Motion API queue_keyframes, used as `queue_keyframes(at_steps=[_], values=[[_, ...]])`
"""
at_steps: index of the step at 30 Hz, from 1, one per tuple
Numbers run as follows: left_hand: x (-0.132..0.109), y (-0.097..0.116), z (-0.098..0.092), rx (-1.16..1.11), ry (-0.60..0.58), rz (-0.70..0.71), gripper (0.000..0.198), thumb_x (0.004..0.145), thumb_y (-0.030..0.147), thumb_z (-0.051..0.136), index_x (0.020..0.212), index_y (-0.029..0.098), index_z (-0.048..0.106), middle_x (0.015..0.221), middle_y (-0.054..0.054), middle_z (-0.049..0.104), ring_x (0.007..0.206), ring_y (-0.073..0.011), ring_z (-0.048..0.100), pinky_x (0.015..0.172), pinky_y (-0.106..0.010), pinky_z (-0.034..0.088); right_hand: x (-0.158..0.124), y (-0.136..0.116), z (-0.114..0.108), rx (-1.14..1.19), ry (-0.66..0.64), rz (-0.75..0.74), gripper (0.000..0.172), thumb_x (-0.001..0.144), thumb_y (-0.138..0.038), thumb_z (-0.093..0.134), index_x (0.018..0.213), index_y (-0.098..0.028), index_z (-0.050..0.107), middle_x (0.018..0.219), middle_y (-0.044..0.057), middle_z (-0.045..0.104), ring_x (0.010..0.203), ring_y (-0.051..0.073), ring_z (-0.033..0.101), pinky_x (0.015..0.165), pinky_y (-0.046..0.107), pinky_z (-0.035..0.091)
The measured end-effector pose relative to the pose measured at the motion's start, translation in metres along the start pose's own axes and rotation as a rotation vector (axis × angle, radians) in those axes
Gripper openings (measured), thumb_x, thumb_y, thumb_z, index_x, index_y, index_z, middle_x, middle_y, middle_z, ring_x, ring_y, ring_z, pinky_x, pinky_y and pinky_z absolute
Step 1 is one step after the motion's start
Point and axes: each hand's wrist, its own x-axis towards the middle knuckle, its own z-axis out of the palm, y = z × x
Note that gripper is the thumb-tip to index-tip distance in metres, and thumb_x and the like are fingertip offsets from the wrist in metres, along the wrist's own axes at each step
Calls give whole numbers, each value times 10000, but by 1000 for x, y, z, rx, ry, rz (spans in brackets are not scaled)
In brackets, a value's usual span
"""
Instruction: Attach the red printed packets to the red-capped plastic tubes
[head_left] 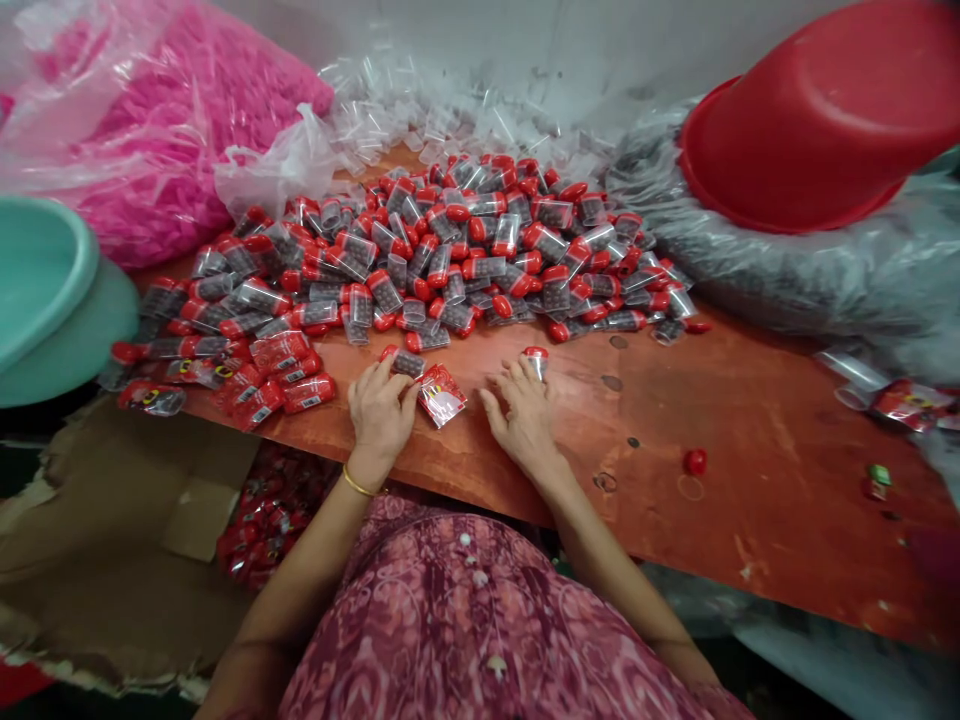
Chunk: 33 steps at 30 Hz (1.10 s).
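My left hand [379, 412], with a yellow bangle at its wrist, has its thumb at the edge of a small red printed wrapper [442, 396] and seems to pinch it. Just beyond those fingers lies a clear tube [409, 363] with a red cap and dark contents. My right hand [521, 408] reaches forward with its thumb spread away. Its fingertips touch another red-capped tube [537, 361], partly hidden by the fingers. Behind both hands, a large heap of such tubes [450, 255] covers the board. Several red-wrapped tubes [277, 375] lie left of my left hand.
A teal basin [90, 290] and a pink-filled plastic bag [202, 110] are at the left. Clear empty tubes [420, 105] lie at the back. A red tub [810, 120] rests on a plastic sack [795, 290]. A loose red cap [695, 461] lies right; a carton [135, 520] stands below left.
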Motion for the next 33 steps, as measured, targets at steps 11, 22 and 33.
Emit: queue_keyframes(at_steps=[11,22,33], values=[[10,16,-14,-893,-69,-166,196,736,357,643,740,162,667,782,-48,701,739,-160,633,747,-288,484,20,-31,14,1107,-236,257,322,790,-478,564,893,-192,671,832,32,702,744,176,617,720,312,482],[-11,57,9,-1430,-251,-693,332,558,410,775,742,144,703,746,-36,707,700,-142,622,725,-283,495,7,-37,10,867,38,212,296,835,-335,493,580,-199,556,573,-11,528,585,129,487,601,263,399],[0,61,12,-1454,-220,-830,363,456,378,831,670,133,670,648,5,670,573,-85,589,575,-205,485,7,-35,10,896,-88,302,424,848,-505,441,553,-201,460,524,-37,414,517,103,393,511,233,339]])
